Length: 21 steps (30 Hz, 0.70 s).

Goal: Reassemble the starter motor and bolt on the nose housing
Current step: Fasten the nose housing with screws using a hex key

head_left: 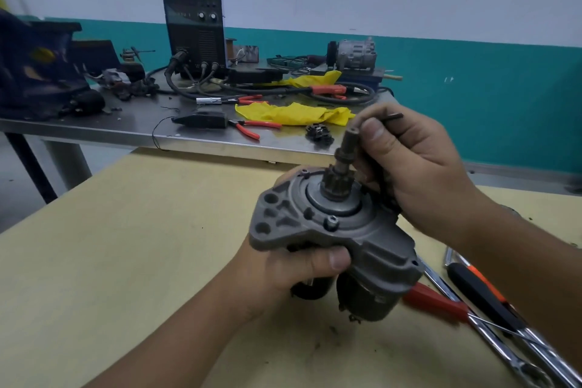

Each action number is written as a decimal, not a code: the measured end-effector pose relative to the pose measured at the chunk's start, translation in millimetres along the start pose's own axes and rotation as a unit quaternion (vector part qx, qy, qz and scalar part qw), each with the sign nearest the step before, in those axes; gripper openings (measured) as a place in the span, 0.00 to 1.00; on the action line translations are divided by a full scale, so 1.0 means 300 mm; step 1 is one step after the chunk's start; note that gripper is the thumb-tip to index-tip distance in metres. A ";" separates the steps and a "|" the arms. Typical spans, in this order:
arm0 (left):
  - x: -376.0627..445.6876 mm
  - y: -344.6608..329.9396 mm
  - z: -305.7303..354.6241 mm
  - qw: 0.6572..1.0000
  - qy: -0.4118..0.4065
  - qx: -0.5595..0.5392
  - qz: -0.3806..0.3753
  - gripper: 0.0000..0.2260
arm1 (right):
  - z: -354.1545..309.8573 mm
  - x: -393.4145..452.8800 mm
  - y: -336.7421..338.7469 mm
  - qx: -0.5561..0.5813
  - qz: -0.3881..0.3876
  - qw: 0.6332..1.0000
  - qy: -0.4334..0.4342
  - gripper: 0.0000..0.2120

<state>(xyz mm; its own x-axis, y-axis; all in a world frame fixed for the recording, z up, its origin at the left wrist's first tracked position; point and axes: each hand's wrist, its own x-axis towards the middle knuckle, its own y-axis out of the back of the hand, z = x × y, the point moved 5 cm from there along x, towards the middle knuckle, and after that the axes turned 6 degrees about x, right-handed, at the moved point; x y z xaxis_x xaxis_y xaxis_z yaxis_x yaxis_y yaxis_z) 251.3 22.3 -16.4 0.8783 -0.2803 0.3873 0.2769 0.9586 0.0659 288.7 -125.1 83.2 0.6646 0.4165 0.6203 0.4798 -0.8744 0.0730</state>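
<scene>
I hold the grey starter motor upright above the yellow table, its pinion shaft pointing up. The nose housing sits on top of the motor, and a socket-head bolt shows in its front flange. My left hand grips the motor from below, thumb across the front of the housing. My right hand grips a dark hex key beside the shaft; the key's short end sticks out to the right, and its long arm runs down behind the housing, tip hidden.
Chrome wrenches, a black-handled tool and red-handled pliers lie on the table at the right. The steel bench behind carries a welding machine, yellow rags, pliers, a small gear part and a compressor.
</scene>
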 end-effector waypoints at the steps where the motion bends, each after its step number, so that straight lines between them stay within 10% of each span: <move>1: 0.002 -0.005 0.003 1.000 -0.008 0.011 0.006 0.34 | -0.004 -0.010 0.006 -0.006 0.006 1.000 0.001 0.06; 7: -0.008 -0.019 0.018 0.999 -0.025 0.022 0.022 0.32 | -0.017 -0.010 0.009 -0.085 0.026 0.996 0.010 0.06; 13: -0.002 0.018 0.076 0.997 -0.058 0.022 0.055 0.52 | 0.000 0.058 -0.030 -0.109 -0.005 0.994 -0.006 0.07; 18: -0.019 0.038 0.064 0.972 -0.124 0.109 0.165 0.35 | -0.003 0.101 -0.074 -0.143 -0.024 0.989 0.004 0.09; 21: -0.023 0.049 0.072 0.969 -0.135 0.102 0.178 0.34 | -0.091 0.120 0.002 -0.052 0.120 0.991 0.036 0.10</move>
<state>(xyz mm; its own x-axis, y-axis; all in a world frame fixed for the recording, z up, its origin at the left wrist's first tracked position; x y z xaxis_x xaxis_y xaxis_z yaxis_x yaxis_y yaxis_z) 240.9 39.4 1.7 0.7630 0.0658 0.6430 -0.1318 0.9897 0.0550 297.3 -117.4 126.9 0.7083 0.1772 0.6833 0.2487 -0.9686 -0.0065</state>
